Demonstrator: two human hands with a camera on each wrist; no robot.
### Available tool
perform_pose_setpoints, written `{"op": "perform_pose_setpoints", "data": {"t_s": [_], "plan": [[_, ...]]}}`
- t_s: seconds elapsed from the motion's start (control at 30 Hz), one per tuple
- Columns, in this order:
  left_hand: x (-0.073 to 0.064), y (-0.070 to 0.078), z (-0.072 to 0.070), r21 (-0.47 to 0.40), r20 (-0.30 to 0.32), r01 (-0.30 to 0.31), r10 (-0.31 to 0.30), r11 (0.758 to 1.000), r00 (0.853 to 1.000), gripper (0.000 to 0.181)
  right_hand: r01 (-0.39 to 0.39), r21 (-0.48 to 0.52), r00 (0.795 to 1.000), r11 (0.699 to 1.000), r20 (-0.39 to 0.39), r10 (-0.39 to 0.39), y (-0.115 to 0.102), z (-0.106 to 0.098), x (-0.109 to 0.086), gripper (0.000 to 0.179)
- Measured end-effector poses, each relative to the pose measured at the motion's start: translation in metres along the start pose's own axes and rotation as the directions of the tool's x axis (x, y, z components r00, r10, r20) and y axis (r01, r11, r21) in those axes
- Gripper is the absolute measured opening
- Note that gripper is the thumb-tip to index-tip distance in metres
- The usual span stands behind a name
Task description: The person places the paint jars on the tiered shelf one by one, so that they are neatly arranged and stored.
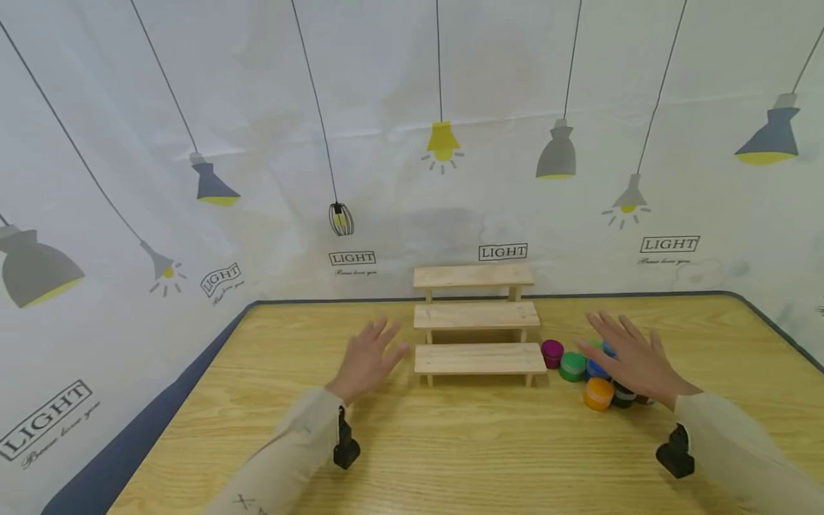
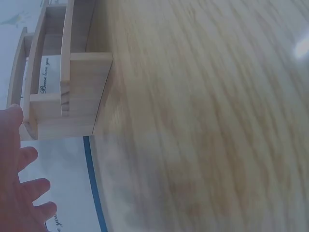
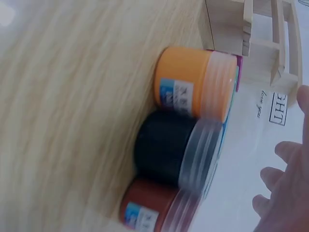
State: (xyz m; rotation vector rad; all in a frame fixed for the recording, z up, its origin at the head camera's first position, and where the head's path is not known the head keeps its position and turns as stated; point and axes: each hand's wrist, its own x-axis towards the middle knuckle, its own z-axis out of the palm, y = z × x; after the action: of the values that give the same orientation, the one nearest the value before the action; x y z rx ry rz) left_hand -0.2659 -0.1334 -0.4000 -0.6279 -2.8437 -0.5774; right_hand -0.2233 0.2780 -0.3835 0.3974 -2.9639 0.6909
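The right hand, fingers spread and empty, hovers over clustered paint jars; a careless descent could topple the orange jar beneath. The left hand, likewise spread and empty, has the three-tiered wooden stand just to its right, which a sideways brush might shift.

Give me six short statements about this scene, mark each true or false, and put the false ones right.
1. The wooden stand has three tiers. True.
2. The black jar is between the orange jar and the brown jar. True.
3. The right grip is wrapped around the black jar. False: it holds nothing, fingers extended.
4. The left grip holds nothing. True.
5. The purple jar sits on the lowest tier. False: it stands on the table.
6. The stand's boards are painted blue. False: they are pale wood.
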Motion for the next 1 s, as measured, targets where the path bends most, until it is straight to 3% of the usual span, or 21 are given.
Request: {"op": "perform_pose_setpoints", "data": {"t_s": [0.27, 0.57, 0.8, 1.0], "plan": [[0.002, 0.008, 0.01, -0.206, 0.012, -0.003, 0.005, 0.979, 1.0, 0.047, -0.021, 0.035, 1.0, 0.999, 0.003, 0.021, 0.019, -0.002, -0.015, 0.071], [0.005, 0.017, 0.016, -0.282, -0.004, 0.023, -0.025, 0.959, 1.0, 0.039, -0.053, 0.162, 0.999, 0.985, 0.015, 0.051, 0.03, -0.009, -0.028, 0.067], [0.009, 0.019, 0.024, -0.36, 0.02, 0.076, -0.073, 0.93, 0.997, 0.032, -0.144, 0.166, 0.989, 0.976, 0.062, 0.135, 0.04, -0.01, -0.035, 0.068], [0.011, 0.02, 0.027, -0.416, 0.027, 0.088, -0.085, 0.905, 0.996, 0.029, -0.133, 0.161, 0.991, 0.978, 0.027, 0.131, 0.052, -0.011, -0.038, 0.063]]}}
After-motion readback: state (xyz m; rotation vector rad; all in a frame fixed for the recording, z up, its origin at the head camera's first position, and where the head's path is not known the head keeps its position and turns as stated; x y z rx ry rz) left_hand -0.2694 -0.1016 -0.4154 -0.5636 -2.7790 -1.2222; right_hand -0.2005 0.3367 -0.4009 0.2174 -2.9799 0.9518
